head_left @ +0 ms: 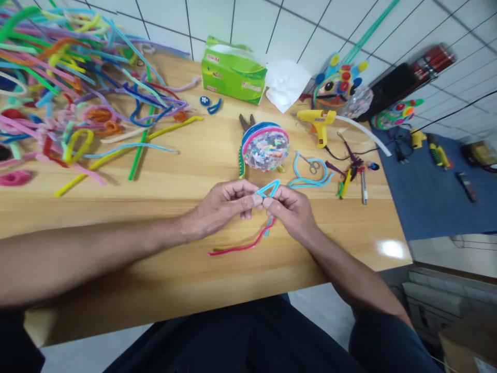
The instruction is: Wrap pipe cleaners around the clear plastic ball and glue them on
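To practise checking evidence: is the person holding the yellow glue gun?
No, the left hand and right hand grip a bent light-blue pipe cleaner, while the yellow glue gun lies on the table.

Left fingers (pixel 256 200) and right fingers (pixel 272 205) pinching bent blue pipe cleaner (pixel 276 184), decorated ball (pixel 266 149) beyond

Head cam, fwd/dn over table (pixel 174 280)
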`<state>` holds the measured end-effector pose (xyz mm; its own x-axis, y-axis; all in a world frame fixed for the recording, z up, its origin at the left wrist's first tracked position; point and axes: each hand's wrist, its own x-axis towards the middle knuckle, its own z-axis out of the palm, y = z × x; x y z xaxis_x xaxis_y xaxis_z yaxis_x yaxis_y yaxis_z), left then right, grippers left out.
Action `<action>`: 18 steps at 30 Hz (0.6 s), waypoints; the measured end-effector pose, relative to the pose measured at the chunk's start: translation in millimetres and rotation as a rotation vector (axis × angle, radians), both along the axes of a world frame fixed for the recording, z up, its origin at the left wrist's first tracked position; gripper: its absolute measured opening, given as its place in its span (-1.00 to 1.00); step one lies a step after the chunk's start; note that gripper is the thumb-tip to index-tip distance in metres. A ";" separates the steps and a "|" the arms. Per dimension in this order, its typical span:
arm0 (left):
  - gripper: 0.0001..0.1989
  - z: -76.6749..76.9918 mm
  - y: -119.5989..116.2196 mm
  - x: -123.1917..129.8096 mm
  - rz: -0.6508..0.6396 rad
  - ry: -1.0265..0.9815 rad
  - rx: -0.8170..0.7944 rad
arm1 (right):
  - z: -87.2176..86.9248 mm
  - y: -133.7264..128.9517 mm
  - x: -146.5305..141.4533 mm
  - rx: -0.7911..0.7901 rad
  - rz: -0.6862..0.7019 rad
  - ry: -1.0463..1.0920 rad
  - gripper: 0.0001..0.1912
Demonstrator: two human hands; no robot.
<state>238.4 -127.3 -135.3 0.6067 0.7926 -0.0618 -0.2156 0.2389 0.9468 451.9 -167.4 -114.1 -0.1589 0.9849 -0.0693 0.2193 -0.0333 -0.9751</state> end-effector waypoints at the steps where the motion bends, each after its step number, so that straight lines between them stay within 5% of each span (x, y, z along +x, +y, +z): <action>1: -0.70 -0.5 -0.4 -0.1 0.007 0.004 -0.002 | -0.6 -0.4 -0.3 0.008 0.006 -0.014 -0.47; 5: -0.68 -1.1 -2.2 -1.1 0.033 0.039 0.000 | -0.9 2.9 6.4 0.126 -0.047 -0.147 -0.47; 8: -0.65 -0.4 -2.9 -2.1 0.043 0.040 -0.007 | -0.5 16.6 25.9 0.247 -0.258 -0.191 -0.57; 12: -0.63 -1.0 -1.5 -2.7 0.055 0.052 -0.013 | -2.3 53.7 77.0 0.338 -0.520 -0.181 -0.68; 14: -0.63 -2.3 0.2 -2.4 0.051 0.057 -0.016 | -4.5 76.6 107.8 0.325 -0.629 -0.241 -0.54; 18: -0.67 -5.1 4.3 -0.2 0.061 0.027 -0.054 | -11.0 121.3 153.2 0.278 -0.651 -0.468 -0.41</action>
